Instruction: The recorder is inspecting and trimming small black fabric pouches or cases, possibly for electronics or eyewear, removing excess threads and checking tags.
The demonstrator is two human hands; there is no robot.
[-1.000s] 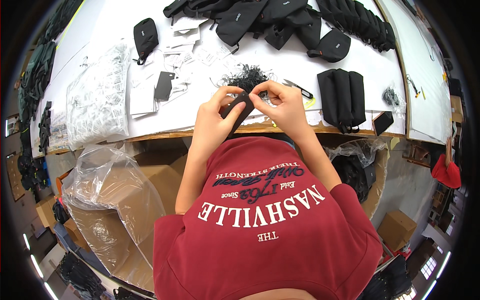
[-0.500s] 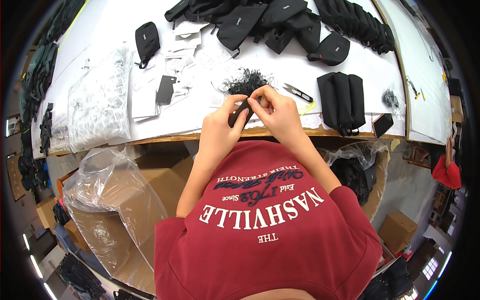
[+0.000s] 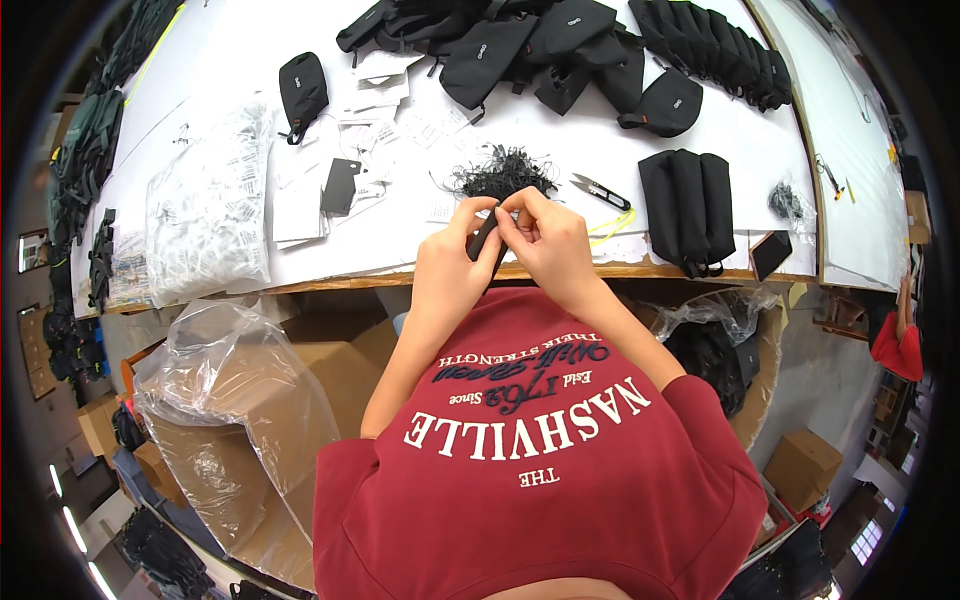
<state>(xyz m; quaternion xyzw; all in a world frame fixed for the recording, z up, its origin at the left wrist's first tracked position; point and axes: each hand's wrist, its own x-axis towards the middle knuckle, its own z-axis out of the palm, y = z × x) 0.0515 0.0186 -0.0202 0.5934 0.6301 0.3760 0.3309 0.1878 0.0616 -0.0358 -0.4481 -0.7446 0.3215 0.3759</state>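
Note:
My left hand (image 3: 449, 262) is closed around a narrow black fabric piece (image 3: 484, 236) in front of my chest, just over the table's near edge. With thumb and fingertips, my right hand (image 3: 551, 238) pinches its upper end. Most of the piece is hidden by my fingers, so its full shape cannot be made out. Right beyond my hands lies a tangled heap of short black cords (image 3: 508, 172). A pair of thread snips (image 3: 601, 190) with a black handle rests to the right of the heap, by a yellow cord (image 3: 614, 228).
Black pouches (image 3: 487, 62) are piled at the far side; one pouch (image 3: 302, 92) lies apart at left. White paper tags (image 3: 375, 95) and a clear bag of labels (image 3: 210, 205) are on the left. Folded black pouches (image 3: 686, 212) and a phone-like slab (image 3: 770, 254) sit right. Cardboard boxes (image 3: 335, 385) stand below.
My hands keep hold of the black piece and barely shift. The whole view has moved slightly, with the table's things now a little lower and to the right.

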